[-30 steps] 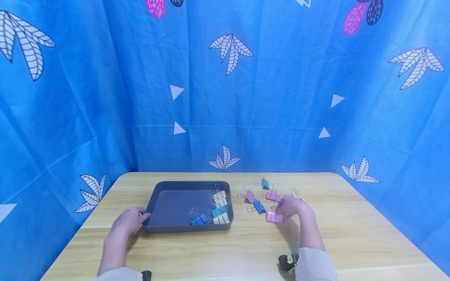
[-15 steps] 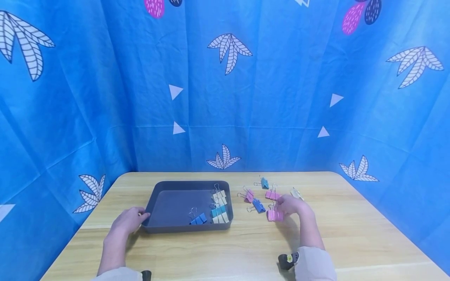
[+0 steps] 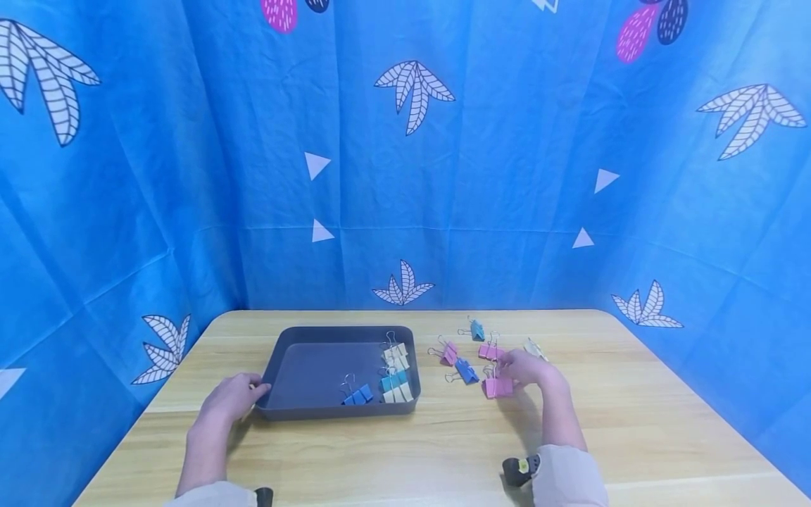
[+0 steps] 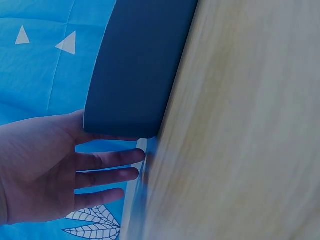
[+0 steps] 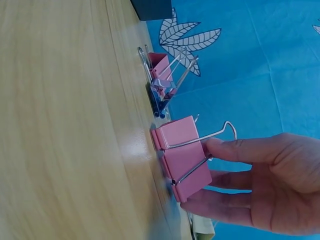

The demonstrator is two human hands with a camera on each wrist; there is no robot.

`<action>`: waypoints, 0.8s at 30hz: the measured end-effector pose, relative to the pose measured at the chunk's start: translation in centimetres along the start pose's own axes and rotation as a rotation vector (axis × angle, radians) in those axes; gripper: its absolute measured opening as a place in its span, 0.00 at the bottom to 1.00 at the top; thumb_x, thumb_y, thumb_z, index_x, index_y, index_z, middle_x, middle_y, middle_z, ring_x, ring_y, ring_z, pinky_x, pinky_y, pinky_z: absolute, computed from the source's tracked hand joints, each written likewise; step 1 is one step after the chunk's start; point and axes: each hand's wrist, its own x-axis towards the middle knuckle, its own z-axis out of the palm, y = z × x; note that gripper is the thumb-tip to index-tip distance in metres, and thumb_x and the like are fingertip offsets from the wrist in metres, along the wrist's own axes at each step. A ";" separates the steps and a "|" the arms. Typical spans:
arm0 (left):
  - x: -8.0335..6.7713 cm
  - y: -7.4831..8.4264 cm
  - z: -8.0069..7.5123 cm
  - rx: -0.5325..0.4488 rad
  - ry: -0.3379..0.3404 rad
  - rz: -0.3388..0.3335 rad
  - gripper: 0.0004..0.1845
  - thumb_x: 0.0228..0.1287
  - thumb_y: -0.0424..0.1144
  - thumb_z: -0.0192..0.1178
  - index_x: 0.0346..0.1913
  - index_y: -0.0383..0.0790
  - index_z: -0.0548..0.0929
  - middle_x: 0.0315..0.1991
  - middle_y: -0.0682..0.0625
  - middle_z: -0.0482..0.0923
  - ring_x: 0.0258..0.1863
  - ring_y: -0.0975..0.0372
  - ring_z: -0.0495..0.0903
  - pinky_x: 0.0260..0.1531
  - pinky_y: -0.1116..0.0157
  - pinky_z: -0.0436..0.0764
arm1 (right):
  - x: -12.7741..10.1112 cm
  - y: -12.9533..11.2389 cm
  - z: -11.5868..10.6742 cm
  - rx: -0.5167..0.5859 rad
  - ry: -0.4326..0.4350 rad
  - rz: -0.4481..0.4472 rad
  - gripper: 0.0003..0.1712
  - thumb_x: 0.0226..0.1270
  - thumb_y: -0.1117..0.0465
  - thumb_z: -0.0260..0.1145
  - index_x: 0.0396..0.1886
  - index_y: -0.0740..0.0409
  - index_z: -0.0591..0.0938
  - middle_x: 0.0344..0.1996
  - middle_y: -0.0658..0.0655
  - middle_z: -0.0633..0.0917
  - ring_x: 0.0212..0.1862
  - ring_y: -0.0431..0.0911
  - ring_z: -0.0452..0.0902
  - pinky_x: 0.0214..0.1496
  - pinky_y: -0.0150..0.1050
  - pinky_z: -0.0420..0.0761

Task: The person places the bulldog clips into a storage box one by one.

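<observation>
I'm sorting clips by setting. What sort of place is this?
Probably a staged recording booth, not a home or office: blue leaf-print cloth walls in a wooden table holding only a dark tray and coloured binder clips.

Both hands are bare, left hand (image 3: 229, 399) and right hand (image 3: 527, 369). Pale beige sleeves (image 3: 566, 477) cover both forearms. A small black device with a yellow mark (image 3: 520, 470) sits at the right cuff.
</observation>
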 end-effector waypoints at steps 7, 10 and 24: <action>0.0 0.0 0.0 0.001 -0.006 -0.009 0.24 0.67 0.42 0.51 0.54 0.22 0.72 0.52 0.27 0.70 0.52 0.35 0.67 0.48 0.41 0.67 | 0.0 0.1 -0.1 0.053 -0.001 -0.022 0.18 0.58 0.74 0.57 0.49 0.76 0.74 0.39 0.63 0.80 0.38 0.54 0.78 0.38 0.46 0.81; 0.0 0.0 0.1 -0.012 -0.006 -0.015 0.24 0.67 0.43 0.51 0.54 0.21 0.72 0.52 0.27 0.69 0.52 0.36 0.67 0.49 0.41 0.67 | 0.0 0.1 -0.1 0.066 0.005 -0.014 0.15 0.58 0.73 0.57 0.46 0.74 0.77 0.36 0.60 0.81 0.37 0.52 0.78 0.38 0.46 0.81; -0.4 0.4 0.0 -0.018 0.002 -0.015 0.24 0.68 0.42 0.50 0.54 0.21 0.71 0.53 0.27 0.69 0.53 0.36 0.66 0.49 0.41 0.67 | 0.2 0.2 -0.4 0.127 0.004 -0.050 0.13 0.60 0.71 0.57 0.44 0.74 0.77 0.36 0.62 0.81 0.38 0.53 0.78 0.38 0.46 0.81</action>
